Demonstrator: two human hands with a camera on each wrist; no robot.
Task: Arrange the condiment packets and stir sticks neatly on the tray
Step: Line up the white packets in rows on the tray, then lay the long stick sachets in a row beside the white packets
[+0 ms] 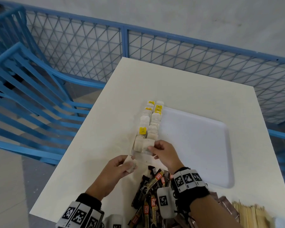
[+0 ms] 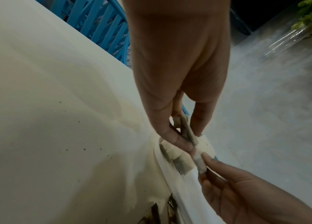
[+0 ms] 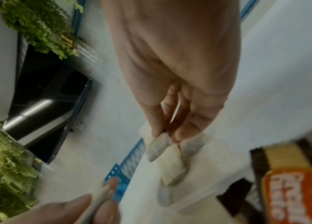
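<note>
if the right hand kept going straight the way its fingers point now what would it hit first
Most likely the tea bags lined up in two rows along the tray's left edge. The right hand already pinches the nearest one, fingers aimed up the rows. Depth is unclear.

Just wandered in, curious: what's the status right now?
Left hand holds tea bags. Right hand pinches one at the rows' near end. Coffee sachets heaped nearby.

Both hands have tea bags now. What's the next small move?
Probably set the right hand's tea bag down at the near end of the right-hand row on the tray: that hand pinches it right there, while the left hand holds more bags.
</note>
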